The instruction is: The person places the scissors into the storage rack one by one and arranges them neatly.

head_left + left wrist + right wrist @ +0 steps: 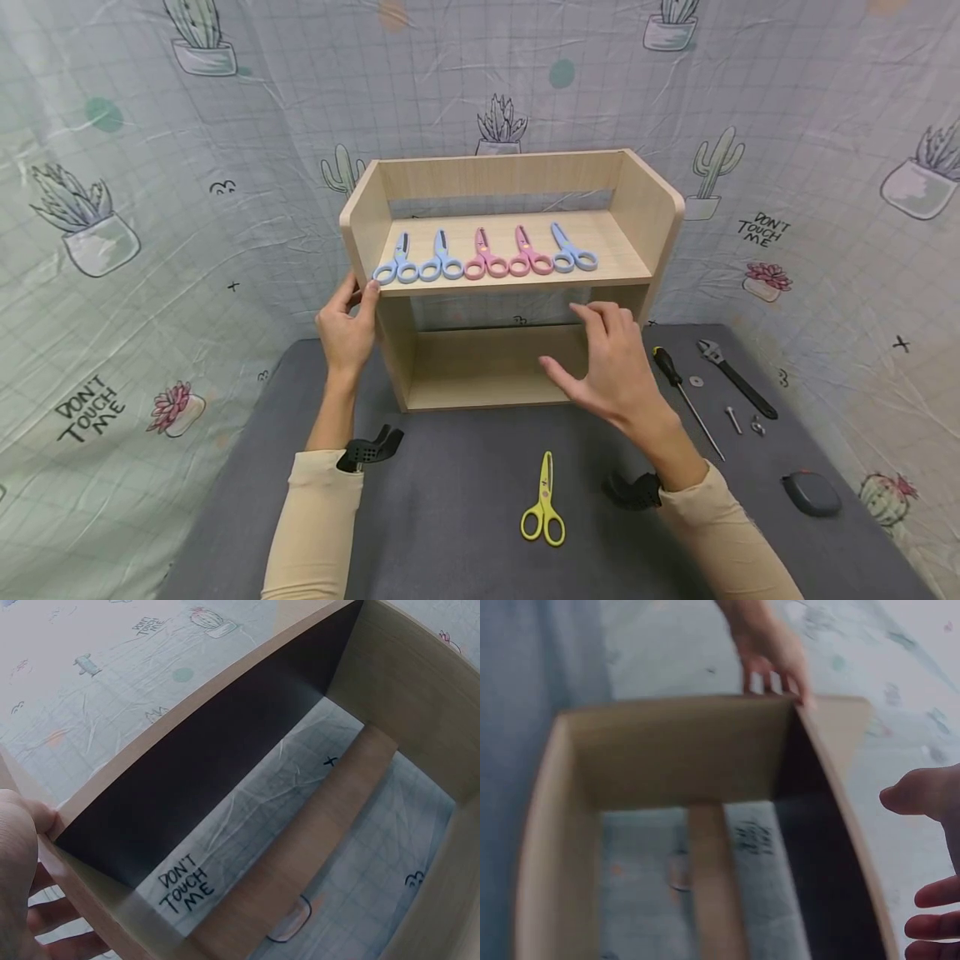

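Observation:
A two-tier wooden desk shelf (517, 283) stands on the dark table. Its upper board bears a row of scissors: two light-blue pairs of scissors (440, 258) at the left, two pink pairs of scissors (486, 254) in the middle, one blue pair of scissors (572, 252) at the right. With my left hand (348, 329) I hold the shelf's left side, thumb on the front edge and fingers along the outer face. My right hand (611, 371), fingers spread and holding nothing, hovers before the lower compartment's right part. Yellow scissors (545, 504) lie on the table in front, blades pointing away.
At the right lie a screwdriver (686, 400), an adjustable wrench (738, 379), a washer (696, 382), a bolt (733, 420), a small metal part (757, 426) and a black tape-measure-like object (812, 493). A printed cloth (450, 100) hangs behind and around the table.

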The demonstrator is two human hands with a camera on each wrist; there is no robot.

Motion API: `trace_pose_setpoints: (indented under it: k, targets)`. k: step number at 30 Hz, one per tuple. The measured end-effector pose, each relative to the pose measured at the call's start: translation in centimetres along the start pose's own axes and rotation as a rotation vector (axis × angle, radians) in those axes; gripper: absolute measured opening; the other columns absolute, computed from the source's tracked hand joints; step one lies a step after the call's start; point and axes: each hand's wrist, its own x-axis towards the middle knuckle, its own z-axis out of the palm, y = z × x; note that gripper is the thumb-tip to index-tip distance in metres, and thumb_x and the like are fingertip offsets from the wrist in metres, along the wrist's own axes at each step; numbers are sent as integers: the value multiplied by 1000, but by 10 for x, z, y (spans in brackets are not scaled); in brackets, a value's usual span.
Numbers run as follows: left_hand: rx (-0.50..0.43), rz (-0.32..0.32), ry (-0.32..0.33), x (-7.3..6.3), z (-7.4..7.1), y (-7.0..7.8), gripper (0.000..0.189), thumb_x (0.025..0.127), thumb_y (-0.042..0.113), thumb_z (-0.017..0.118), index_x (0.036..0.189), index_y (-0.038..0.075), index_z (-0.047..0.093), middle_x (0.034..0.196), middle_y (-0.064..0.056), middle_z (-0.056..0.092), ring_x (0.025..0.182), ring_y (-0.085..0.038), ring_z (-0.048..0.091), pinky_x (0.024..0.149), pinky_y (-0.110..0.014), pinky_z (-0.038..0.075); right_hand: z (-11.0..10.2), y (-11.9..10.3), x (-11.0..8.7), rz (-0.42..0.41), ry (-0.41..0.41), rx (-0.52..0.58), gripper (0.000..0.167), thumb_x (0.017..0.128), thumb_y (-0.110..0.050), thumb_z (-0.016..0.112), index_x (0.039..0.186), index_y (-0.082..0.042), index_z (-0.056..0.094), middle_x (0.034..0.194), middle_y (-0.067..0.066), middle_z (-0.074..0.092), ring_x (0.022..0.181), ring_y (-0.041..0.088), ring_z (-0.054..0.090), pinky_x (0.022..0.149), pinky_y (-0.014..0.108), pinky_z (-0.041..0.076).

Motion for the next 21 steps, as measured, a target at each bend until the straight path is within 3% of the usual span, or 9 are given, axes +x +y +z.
trace_pose_setpoints:
  k: [6,8,14,21]
  targets:
    - [10,-8,8,4,1,-19,36,97,24,67,132,15,68,119,-12,74,101,-25,72,81,-22,53,18,-10,-30,-40,-77,8,79,72,-46,81,129,4,57,115,21,57,99,37,52,82,49,43]
    - [4,-1,3,4,0,-21,36,97,27,67,132,17,68,119,-10,74,101,-24,72,81,-22,53,23,-13,-40,-27,-110,9,80,71,-47,82,130,3,57,116,20,57,101,36,53,83,48,44]
    - [1,10,-2,3,-1,-20,38,97,29,66,133,18,67,120,-10,74,101,-25,72,86,-40,57,36,-21,-70,-8,-198,2,83,71,-50,82,132,1,56,118,16,57,104,32,54,87,47,46]
    - [8,11,-2,3,-1,-18,40,97,31,66,134,16,66,120,-11,73,102,-25,72,80,-18,53,52,-27,-103,-8,-253,-22,82,72,-58,81,128,-2,59,116,10,58,103,26,55,85,42,46]
